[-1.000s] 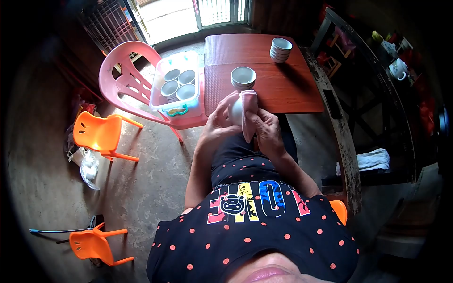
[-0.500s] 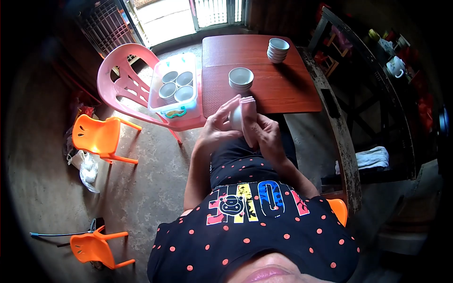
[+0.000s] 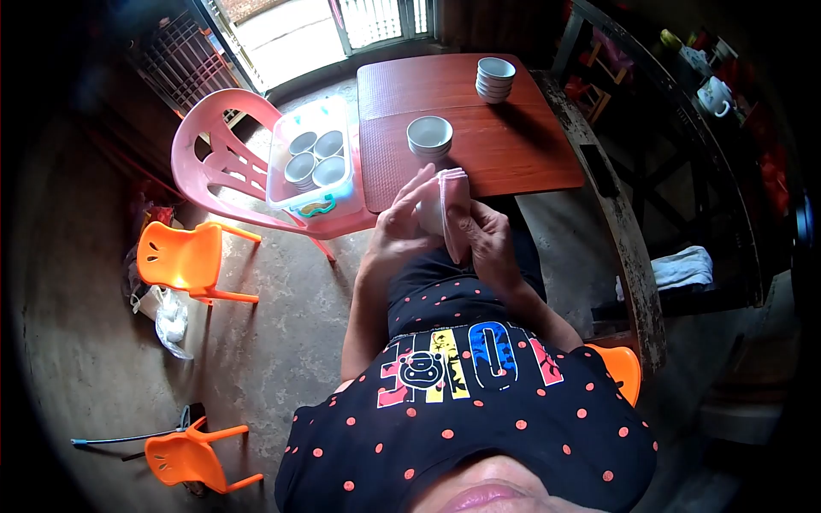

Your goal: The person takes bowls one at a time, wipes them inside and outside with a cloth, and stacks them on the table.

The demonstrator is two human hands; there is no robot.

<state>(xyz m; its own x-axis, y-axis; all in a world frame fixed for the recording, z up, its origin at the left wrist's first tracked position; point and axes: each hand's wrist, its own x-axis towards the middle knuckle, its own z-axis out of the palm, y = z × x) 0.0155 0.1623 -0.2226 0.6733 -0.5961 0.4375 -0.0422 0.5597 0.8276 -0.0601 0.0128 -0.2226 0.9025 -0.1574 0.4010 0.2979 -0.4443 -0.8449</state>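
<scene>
My left hand holds a white bowl on its side, with the fingers along its outer side. In my right hand is a folded pink cloth, pressed against the bowl. Both hands are above my lap, at the near edge of the red-brown table. Just beyond them a short stack of bowls stands on the table. A taller stack of bowls is farther back on the right.
On the pink chair at the left sits a clear plastic box holding stacked bowls. Two orange chairs stand on the floor at the left. A wooden frame runs along the right.
The whole view has shifted slightly as the head moved. My hands stay together around the bowl and cloth, which have turned a little, so less of the bowl shows.
</scene>
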